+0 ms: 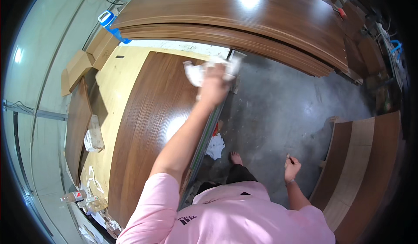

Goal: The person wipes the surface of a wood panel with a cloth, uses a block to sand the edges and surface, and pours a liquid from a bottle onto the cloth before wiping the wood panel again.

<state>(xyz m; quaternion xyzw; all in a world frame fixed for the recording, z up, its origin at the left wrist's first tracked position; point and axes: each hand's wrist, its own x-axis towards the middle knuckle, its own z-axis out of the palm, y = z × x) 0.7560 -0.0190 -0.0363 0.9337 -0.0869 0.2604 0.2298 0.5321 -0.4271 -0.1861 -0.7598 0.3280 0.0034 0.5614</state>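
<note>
My left hand [214,85] reaches far forward and presses a crumpled white cloth [197,71] onto the far end of a glossy dark wood-grain panel [150,126]. The hand is shut on the cloth near the panel's right edge. My right hand [291,168] hangs low beside my body over the grey floor, fingers curled around a small thin dark object I cannot identify. The panel lies flat on a light wooden board [115,85].
A stack of large brown panels [244,22] lies across the back. More panels [357,170] lean at the right. A white rag [215,146] lies on the concrete floor [283,109]. Bottles [78,197] and plastic bags sit at lower left, with a blue tape dispenser [108,19] at the upper left.
</note>
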